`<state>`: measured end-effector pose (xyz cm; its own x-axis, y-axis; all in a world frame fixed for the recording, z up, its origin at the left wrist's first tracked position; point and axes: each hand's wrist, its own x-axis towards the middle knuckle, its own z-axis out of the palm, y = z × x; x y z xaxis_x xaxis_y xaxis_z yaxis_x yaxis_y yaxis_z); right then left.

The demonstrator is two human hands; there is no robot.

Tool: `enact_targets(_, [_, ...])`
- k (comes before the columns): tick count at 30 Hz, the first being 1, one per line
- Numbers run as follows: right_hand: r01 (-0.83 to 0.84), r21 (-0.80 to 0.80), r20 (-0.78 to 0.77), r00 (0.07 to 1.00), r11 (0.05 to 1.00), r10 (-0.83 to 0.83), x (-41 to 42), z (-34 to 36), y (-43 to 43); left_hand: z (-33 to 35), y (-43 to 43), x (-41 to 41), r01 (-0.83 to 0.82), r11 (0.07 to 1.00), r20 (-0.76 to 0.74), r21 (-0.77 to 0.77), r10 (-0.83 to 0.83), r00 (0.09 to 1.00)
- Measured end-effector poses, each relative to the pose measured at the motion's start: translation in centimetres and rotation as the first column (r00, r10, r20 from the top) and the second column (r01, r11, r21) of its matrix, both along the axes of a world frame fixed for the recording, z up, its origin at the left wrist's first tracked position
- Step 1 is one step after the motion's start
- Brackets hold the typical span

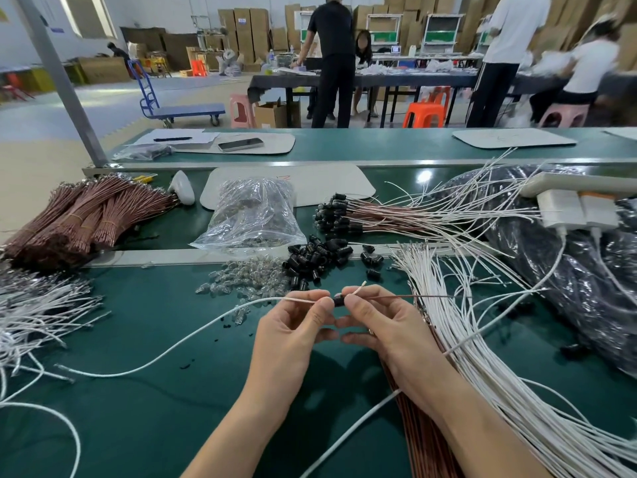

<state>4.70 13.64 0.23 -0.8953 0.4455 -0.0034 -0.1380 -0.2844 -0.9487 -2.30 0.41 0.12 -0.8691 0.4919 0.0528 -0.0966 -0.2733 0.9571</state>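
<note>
My left hand [293,334] pinches a thin white wire [193,338] that trails away to the left over the green bench. My right hand [382,322] pinches a small black socket [339,301] between thumb and forefinger, level with the left fingertips. A brown wire [420,296] runs from the socket out to the right, and a short white wire end [360,287] sticks up above my right fingers. Both hands hover just above the bench, fingertips almost touching.
Loose black sockets [315,258] and small clear bulbs [248,282] lie just beyond my hands, behind them a clear bag of bulbs [251,215]. White wires [482,367] fan out on the right, brown wire bundles [86,215] at far left, finished socket leads [348,213] behind. People work at far tables.
</note>
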Motion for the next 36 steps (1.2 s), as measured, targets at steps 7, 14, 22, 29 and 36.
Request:
enact_targets(7, [0.035,-0.045,-0.029,0.999,0.998,-0.037,0.2,0.4,0.2,0.1,0.0,-0.2,-0.02,1.0,0.007,0.002,0.02,1.0])
enact_targets(14, [0.126,-0.164,-0.086,0.986,0.978,-0.142,0.4,1.2,1.7,0.3,-0.3,-1.1,-0.075,0.995,0.116,0.07,0.067,0.991])
enact_targets(22, [0.181,-0.324,-0.162,0.957,0.929,-0.242,1.7,1.8,4.4,0.9,-1.1,-2.3,-0.124,0.98,0.233,0.154,0.086,0.969])
enact_targets(29, [0.285,-0.356,-0.165,0.918,0.89,-0.36,2.6,2.0,6.2,1.1,-1.6,-2.9,-0.163,0.971,0.28,0.176,0.11,0.954])
enact_targets(36, [0.411,-0.417,-0.152,0.848,0.811,-0.508,3.6,2.1,7.3,1.3,-2.5,-4.1,-0.233,0.952,0.305,0.198,0.166,0.938])
